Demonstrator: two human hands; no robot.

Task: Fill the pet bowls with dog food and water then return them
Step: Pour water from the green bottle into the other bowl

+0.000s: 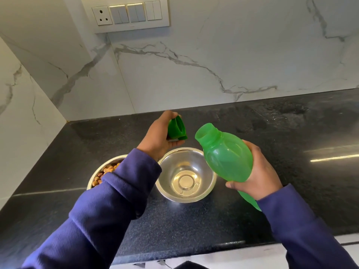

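Two steel pet bowls stand on the black counter (291, 171). The left bowl (101, 171) holds brown dog food and is partly hidden by my left sleeve. The right bowl (186, 175) has a little clear water at its bottom. My right hand (260, 171) grips a green plastic bottle (225, 152), uncapped, tilted with its open mouth pointing up and left, just above the right bowl's rim. My left hand (159, 134) holds the green bottle cap (177, 129) above and behind the bowls.
A white marble wall runs behind the counter and along its left side. A switch panel with a socket (126, 14) is mounted high on the wall. The counter's front edge (213, 247) lies close to my body.
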